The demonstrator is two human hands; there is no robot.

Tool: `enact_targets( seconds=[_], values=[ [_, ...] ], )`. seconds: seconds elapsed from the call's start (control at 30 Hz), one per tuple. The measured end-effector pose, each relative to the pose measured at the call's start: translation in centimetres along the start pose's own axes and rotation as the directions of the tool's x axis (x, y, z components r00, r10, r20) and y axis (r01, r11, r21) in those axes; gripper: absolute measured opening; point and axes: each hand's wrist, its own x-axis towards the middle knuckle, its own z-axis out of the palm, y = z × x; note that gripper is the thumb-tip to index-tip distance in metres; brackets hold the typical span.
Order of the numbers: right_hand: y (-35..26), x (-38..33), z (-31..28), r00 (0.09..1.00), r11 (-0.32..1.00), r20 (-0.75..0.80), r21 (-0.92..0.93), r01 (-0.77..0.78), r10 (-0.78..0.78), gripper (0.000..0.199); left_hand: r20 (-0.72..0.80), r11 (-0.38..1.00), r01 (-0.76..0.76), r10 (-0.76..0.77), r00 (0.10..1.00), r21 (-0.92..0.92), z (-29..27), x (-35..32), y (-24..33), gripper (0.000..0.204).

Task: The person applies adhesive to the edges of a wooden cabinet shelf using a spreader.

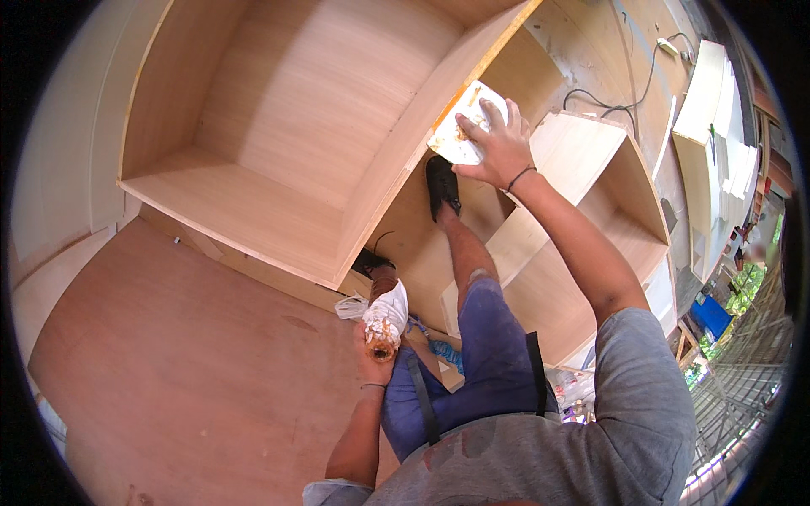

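My right hand is closed on a flat white spreader smeared with brown-yellow glue. The spreader's edge lies against the right-hand edge of an open wooden cabinet box. Along that edge, beyond the spreader, runs a yellow-orange strip of glue. Down by my left thigh, my left hand is wrapped round a white tube-shaped container. Brown glue crusts the container's round open end, which faces up toward me; its inside is too dark to make out.
A second open wooden box stands to my right. My shoe is on the floor between the boxes. A large reddish-brown board lies at the left. A black cable snakes across the floor. White panels are stacked at the far right.
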Motion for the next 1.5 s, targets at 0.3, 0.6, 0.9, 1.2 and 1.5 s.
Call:
enact_targets(
  seconds=[0.3, 0.6, 0.9, 1.2, 1.5],
  values=[
    [-1.8, 1.0, -3.7, 0.991, 0.990, 0.132, -0.142, -0.004, 0.023, 0.085, -0.054, 0.914, -0.060, 0.089, 0.995, 0.400, -0.5, -0.1, 2.9, 0.087],
    [-2.3, 1.1, -5.1, 0.977, 0.982, 0.208, -0.190, -0.001, 0.041, 0.087, -0.001, 0.911, 0.003, -0.003, 1.000, 0.413, -1.0, -0.6, 4.5, 0.093],
    [-1.9, -3.5, -1.1, 0.999, 0.999, -0.036, 0.035, 0.030, -0.028, 0.088, -0.026, 0.934, -0.028, 0.040, 0.999, 0.357, -1.6, -0.4, 2.5, 0.090],
    [-5.8, -3.6, 3.4, 0.983, 0.991, -0.176, 0.112, 0.070, -0.050, 0.089, -0.032, 0.943, -0.041, 0.055, 0.998, 0.329, -2.3, -1.0, 2.7, 0.088],
    [-7.3, -4.3, -2.0, 0.999, 1.000, 0.048, -0.022, 0.005, -0.004, 0.085, -0.042, 0.943, -0.070, 0.089, 0.995, 0.324, -2.8, -1.2, 1.9, 0.085]
  ],
)
